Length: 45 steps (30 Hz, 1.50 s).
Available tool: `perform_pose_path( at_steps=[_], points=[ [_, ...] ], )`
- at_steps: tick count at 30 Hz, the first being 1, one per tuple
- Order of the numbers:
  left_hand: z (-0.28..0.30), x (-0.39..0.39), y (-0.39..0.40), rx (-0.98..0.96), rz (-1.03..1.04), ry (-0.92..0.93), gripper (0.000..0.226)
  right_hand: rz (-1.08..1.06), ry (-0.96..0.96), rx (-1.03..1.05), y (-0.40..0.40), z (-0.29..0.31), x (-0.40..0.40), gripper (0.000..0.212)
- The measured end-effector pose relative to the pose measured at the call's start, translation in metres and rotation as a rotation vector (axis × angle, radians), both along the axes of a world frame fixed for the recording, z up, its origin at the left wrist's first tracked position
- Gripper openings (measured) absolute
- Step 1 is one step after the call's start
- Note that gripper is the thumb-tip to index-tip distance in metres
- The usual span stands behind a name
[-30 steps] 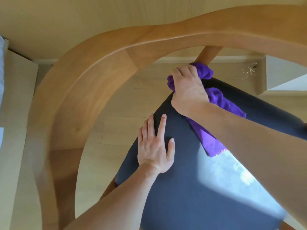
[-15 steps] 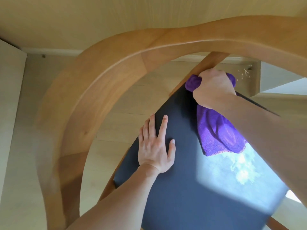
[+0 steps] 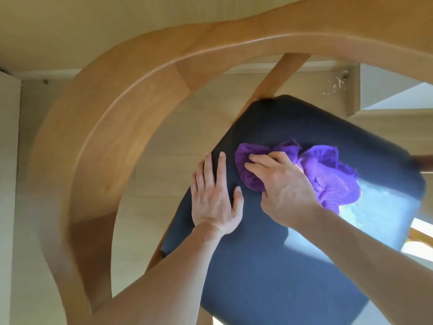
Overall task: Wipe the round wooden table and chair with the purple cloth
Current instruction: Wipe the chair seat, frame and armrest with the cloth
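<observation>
Head view: I see my right hand point(image 3: 282, 184) bunching crumpled purple cloth point(image 3: 328, 174) against dark padded seat point(image 3: 269, 266) of curved wooden chair point(image 3: 121, 118), fingers curled into cloth. My left hand point(image 3: 214, 198) lies flat on seat just beside it, fingers straight (holding nothing). Sunlit patch on seat right of cloth. Pale wood floor point(image 3: 145, 226) below.

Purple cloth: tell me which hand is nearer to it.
Right. The right hand presses on the purple cloth, fingers curled into its folds. The left hand lies flat on the dark seat beside it, not touching.
</observation>
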<state>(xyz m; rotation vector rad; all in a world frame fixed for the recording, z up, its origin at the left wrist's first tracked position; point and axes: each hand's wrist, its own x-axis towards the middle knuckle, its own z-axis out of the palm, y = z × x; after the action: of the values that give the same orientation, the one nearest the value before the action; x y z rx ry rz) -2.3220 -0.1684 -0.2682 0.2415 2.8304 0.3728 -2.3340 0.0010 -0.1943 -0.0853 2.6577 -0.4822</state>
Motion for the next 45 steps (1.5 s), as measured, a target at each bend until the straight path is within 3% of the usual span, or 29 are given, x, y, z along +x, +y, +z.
perform_pose_path(
  at_steps=[2,5,7,9,13,18,21,24,28,30,32,35,39,42,45],
  points=[
    [0.000,0.000,0.001,0.015,0.010,-0.001,0.083,0.011,-0.002,0.005,0.005,0.002,0.007,0.055],
    [-0.001,0.000,0.002,0.027,0.019,0.015,0.083,-0.293,0.144,-0.173,0.004,0.004,-0.007,0.043],
    [0.000,0.000,0.002,0.028,0.020,0.028,0.083,-0.479,0.282,-0.306,0.001,0.005,-0.026,0.049],
    [-0.001,0.000,0.002,0.034,0.029,0.038,0.083,-0.518,0.348,-0.333,-0.004,0.002,-0.045,0.061],
    [0.001,0.000,0.001,0.021,0.024,0.048,0.083,-0.268,0.146,-0.141,-0.016,-0.009,-0.035,0.073],
    [0.003,0.002,0.000,-0.002,0.038,0.043,0.081,-0.117,0.035,-0.075,0.007,-0.004,0.072,0.065],
    [0.005,0.000,0.001,0.006,0.051,0.015,0.080,-0.210,-0.017,-0.147,0.022,0.006,0.098,0.046],
    [0.008,-0.001,0.001,0.006,0.047,-0.010,0.082,-0.481,-0.066,-0.189,0.029,0.015,0.081,0.029],
    [0.013,-0.002,0.002,0.013,0.045,-0.044,0.082,-0.797,0.255,-0.402,0.029,0.023,0.025,0.046],
    [0.016,-0.002,0.003,0.015,0.047,-0.058,0.082,-0.772,0.218,-0.363,0.026,0.016,-0.003,0.058],
    [0.017,-0.003,0.005,0.015,0.046,-0.062,0.082,-0.620,0.081,-0.183,0.016,0.002,-0.008,0.064],
    [0.019,-0.003,0.005,0.014,0.041,-0.077,0.083,-0.429,0.047,-0.007,-0.001,-0.013,0.022,0.057],
    [0.026,-0.006,0.005,0.014,0.019,-0.135,0.083,-0.286,-0.014,0.016,-0.004,-0.013,0.067,0.047],
    [0.032,-0.014,0.001,0.081,0.018,-0.221,0.083,-0.331,-0.122,-0.039,0.007,-0.003,0.084,0.025],
    [0.048,-0.024,-0.002,0.087,-0.005,-0.259,0.084,-0.613,-0.142,-0.192,0.028,0.010,0.094,0.015]
  ],
)
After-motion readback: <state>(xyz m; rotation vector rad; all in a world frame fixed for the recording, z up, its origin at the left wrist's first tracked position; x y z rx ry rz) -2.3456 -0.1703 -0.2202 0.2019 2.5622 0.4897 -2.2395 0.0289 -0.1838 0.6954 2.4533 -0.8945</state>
